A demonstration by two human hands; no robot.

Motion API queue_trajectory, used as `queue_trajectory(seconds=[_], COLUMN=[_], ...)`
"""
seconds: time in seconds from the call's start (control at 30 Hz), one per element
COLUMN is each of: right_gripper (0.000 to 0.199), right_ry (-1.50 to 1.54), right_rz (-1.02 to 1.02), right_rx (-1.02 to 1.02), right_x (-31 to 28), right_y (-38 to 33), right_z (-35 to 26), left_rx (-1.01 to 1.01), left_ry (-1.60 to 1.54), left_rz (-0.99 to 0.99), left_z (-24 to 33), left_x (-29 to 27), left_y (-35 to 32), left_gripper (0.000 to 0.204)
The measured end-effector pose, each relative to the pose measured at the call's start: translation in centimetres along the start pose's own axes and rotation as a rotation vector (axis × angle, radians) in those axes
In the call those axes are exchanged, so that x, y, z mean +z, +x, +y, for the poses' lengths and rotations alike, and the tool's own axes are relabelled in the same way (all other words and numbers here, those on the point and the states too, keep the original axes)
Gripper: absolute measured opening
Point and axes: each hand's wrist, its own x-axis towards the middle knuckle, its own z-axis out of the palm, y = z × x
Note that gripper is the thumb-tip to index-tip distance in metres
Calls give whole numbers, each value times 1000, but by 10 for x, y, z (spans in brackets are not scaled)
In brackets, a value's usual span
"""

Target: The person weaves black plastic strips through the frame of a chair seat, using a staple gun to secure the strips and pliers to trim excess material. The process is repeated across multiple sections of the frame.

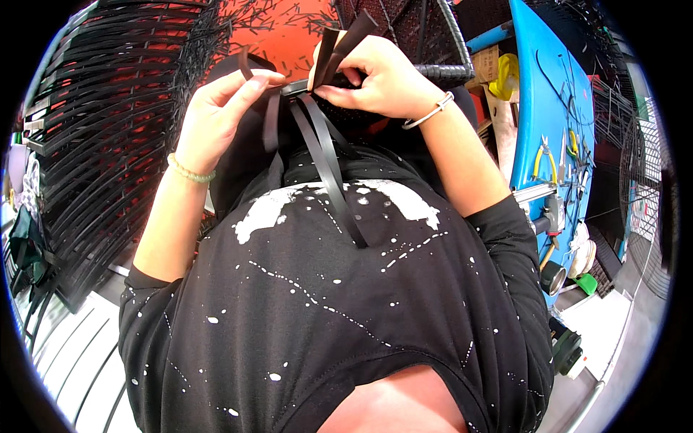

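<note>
My left hand [220,112] pinches a narrow dark strip [246,65] between thumb and forefinger, and its loose end sticks up above the hand. Just to the right, my right hand [382,76] has its fingers closed on flat black strips [333,56] that fan out upward past the fingertips. Between the hands runs a short dark edge wrapped with strip [294,88]. Long black strips [317,144] hang from it down over my black shirt. What lies directly behind the fingertips is partly hidden.
On the left stands a large frame of curved black strips [108,144]. A red surface [271,32] ahead is strewn with black offcuts. Behind my right hand is a dark woven piece [404,29]. A blue table [534,94] at right carries yellow-handled pliers [546,159] and other tools.
</note>
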Motion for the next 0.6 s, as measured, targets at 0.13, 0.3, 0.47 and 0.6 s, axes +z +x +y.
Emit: queue_trajectory(seconds=[0.13, 0.3, 0.47, 0.6], right_gripper=[16, 20, 31, 24], right_ry=[4, -42, -149, -133], right_rz=[-19, -35, 16, 30], right_rx=[33, 69, -12, -45], right_x=[0, 3, 14, 15], right_y=[1, 4, 5, 5], right_z=[-2, 2, 3, 7], left_rx=[9, 218, 296, 363], left_ry=[24, 62, 150, 259], left_rz=[0, -99, -78, 5], left_z=[-6, -21, -26, -28], left_x=[-6, -10, -7, 1], left_y=[-1, 4, 0, -1], left_gripper=[23, 25, 28, 30])
